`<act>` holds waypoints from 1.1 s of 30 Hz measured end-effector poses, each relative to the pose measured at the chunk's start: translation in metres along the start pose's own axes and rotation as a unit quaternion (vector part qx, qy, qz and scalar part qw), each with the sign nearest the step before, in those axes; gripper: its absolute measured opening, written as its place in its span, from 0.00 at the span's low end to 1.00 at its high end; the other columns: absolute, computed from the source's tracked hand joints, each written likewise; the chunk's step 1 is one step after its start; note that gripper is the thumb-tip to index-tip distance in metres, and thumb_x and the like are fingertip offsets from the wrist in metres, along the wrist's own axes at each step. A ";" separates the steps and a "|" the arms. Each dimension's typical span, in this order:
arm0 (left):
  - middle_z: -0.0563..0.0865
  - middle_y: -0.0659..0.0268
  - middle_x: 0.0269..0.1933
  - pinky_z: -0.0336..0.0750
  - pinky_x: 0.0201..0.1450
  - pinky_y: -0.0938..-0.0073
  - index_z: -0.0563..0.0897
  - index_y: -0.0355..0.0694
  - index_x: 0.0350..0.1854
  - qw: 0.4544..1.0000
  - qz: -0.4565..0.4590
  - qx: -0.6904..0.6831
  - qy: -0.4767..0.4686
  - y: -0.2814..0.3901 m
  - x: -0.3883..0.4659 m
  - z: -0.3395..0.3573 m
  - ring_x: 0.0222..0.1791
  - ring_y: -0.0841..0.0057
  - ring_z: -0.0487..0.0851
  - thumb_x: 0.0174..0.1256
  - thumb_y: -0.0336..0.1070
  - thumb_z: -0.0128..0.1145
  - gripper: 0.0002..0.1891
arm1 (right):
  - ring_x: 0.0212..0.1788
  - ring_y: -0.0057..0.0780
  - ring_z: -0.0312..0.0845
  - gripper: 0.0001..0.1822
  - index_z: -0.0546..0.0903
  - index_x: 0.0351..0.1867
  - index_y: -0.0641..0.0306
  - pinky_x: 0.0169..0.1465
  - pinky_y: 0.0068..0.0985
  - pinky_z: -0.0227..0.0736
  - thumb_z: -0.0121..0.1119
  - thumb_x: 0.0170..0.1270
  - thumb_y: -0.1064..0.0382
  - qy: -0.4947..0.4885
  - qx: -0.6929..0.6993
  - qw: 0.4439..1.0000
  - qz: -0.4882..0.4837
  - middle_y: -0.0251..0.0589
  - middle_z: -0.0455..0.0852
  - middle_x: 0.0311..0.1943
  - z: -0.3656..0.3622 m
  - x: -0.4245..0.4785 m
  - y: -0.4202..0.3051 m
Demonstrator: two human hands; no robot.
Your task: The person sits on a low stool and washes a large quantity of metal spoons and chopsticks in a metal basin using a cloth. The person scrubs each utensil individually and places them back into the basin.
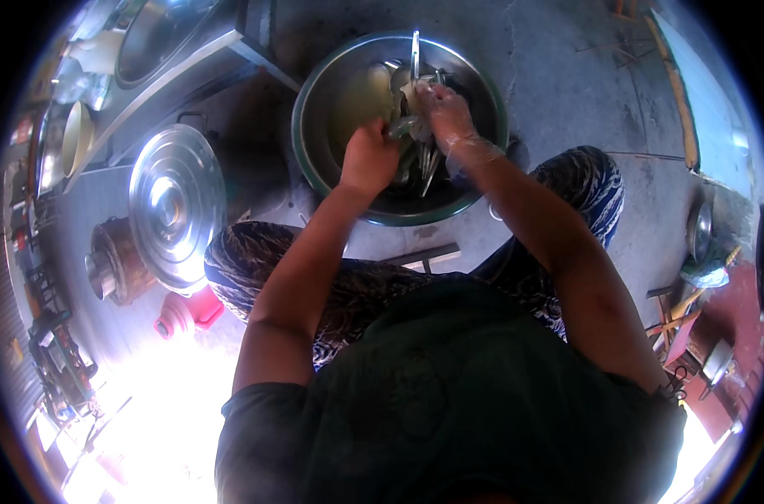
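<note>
A wide metal basin (306,135) with a green rim stands on the floor before me, holding cloudy liquid and several metal utensils (428,165), some of them spoons. Over its middle, my left hand (370,157) is closed around the end of a shiny greenish piece (402,128), whose kind is unclear. Just right of it, my right hand (446,116), in a clear plastic glove, grips a long metal utensil (415,53) together with a pale, soft-looking piece (411,96). The utensil points toward the basin's far rim. The fingertips of both hands are partly hidden.
A large round metal lid (177,208) leans at the left beside a rusty cylindrical container (125,261). Near them lies a red and pink plastic container (190,312). A metal-edged table (186,69) with a big bowl stands at the upper left. Wooden pieces (678,309) are at the right.
</note>
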State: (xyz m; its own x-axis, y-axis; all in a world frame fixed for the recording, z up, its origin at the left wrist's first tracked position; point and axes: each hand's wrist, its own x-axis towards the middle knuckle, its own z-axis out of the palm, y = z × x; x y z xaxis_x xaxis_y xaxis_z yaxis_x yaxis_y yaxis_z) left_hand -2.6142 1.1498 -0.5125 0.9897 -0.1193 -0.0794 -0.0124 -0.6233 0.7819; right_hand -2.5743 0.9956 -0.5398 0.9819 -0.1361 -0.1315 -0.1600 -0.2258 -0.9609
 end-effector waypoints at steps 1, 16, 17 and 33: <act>0.80 0.48 0.28 0.72 0.33 0.64 0.78 0.32 0.32 1.000 0.014 0.013 0.025 -0.001 -0.001 0.005 0.30 0.52 0.80 0.54 0.30 0.56 0.07 | 0.36 0.37 0.80 0.15 0.80 0.41 0.63 0.41 0.30 0.72 0.52 0.65 0.54 -0.022 0.157 0.981 0.110 0.46 0.84 0.34 0.006 -0.008 -0.006; 0.82 0.55 0.32 0.75 0.31 0.58 0.76 0.41 0.41 0.971 0.198 0.061 0.120 0.014 -0.005 -0.010 0.29 0.53 0.81 0.53 0.24 0.54 0.12 | 0.35 0.26 0.76 0.14 0.79 0.44 0.64 0.43 0.23 0.69 0.56 0.59 0.60 0.026 0.178 0.983 -0.040 0.41 0.82 0.35 -0.011 -0.006 -0.041; 0.82 0.55 0.32 0.75 0.31 0.58 0.76 0.41 0.40 0.973 0.195 0.042 0.121 0.017 -0.007 -0.010 0.29 0.53 0.81 0.54 0.24 0.54 0.11 | 0.35 0.27 0.76 0.14 0.79 0.43 0.65 0.43 0.23 0.69 0.56 0.58 0.60 0.049 0.145 0.988 -0.016 0.42 0.82 0.34 -0.014 -0.002 -0.046; 0.83 0.57 0.30 0.75 0.29 0.61 0.76 0.43 0.41 0.950 0.257 0.042 0.171 0.024 0.002 -0.013 0.28 0.57 0.82 0.49 0.24 0.57 0.14 | 0.42 0.25 0.77 0.14 0.76 0.49 0.65 0.47 0.21 0.72 0.53 0.64 0.62 -0.173 0.549 0.817 0.041 0.36 0.81 0.40 0.008 -0.028 -0.048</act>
State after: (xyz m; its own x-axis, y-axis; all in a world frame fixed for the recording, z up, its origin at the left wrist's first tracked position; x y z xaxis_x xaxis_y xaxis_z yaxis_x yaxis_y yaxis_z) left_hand -2.6105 1.1444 -0.4860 0.8384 -0.1754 0.5161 -0.5033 -0.6127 0.6094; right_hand -2.5935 1.0181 -0.4922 0.9726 0.2161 -0.0854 -0.2263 0.7972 -0.5598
